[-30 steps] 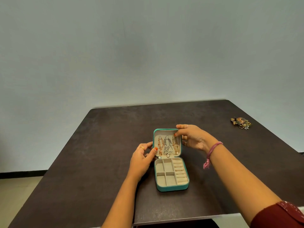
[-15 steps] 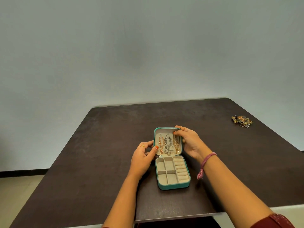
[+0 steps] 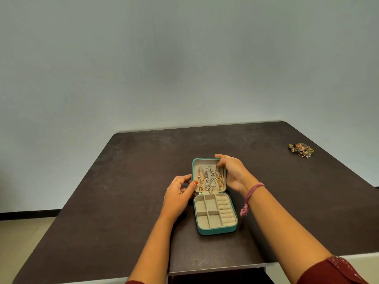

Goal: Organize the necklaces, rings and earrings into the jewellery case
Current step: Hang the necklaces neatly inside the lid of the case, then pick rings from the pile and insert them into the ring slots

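Small teal square jewellery case (image 3: 215, 230), open, beige lining; three chain necklaces (image 3: 209, 179) hang in lid. Left hand (image 3: 178, 194) and right hand (image 3: 233, 173) grip lid's edges.

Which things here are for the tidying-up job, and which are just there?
For the job:
case, open
necklaces hanging in its lid
jewellery pile at the table's far right
left hand and right hand, holding the lid's sides

Just there:
table
pink wrist thread
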The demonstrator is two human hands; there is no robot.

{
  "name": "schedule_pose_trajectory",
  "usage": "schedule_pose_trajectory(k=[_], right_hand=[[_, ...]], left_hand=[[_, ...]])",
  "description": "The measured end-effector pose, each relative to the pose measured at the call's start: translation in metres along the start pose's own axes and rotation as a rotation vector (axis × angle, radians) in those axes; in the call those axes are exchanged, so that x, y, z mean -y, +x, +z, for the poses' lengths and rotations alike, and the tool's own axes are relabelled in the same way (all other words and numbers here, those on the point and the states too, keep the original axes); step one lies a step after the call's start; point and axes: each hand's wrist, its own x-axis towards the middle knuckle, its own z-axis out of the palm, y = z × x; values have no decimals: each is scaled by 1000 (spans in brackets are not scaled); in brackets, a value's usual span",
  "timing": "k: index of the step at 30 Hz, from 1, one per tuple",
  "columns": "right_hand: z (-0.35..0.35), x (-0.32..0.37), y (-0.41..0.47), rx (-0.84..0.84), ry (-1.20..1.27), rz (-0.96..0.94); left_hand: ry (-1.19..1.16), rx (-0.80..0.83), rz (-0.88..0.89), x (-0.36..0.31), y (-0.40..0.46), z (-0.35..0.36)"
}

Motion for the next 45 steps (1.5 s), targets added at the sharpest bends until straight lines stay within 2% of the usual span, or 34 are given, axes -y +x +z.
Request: schedule_pose_trajectory(k=[5, 8, 11, 16, 26, 30, 35, 40, 45], right_hand=[[-10, -8, -6, 84, 89, -24], [-21, -20, -11, 82, 50, -51], [-33, -35, -12, 21, 52, -95], [-49, -50, -17, -86, 289, -161], [-56, -56, -22, -145, 320, -195], [-60, -57, -29, -143, 175, -236], [-87, -55, -42, -173, -237, -383], [-127, -43, -46, -215, -609, -558], [-173, -18, -44, -498, -704, -577]], left_hand=[[-11, -17, -30, 0, 0, -1], [13, -39, -33, 1, -1, 1], [82, -87, -58, 2, 0, 2], [259, -157, -47, -3, 1, 3], [255, -163, -49, -8, -3, 5], [242, -136, -88, -7, 0, 1], [58, -157, -222, -21, 8, -7], [154, -254, -52, -49, 24, 6], [221, -171, 134, -89, 33, 68]])
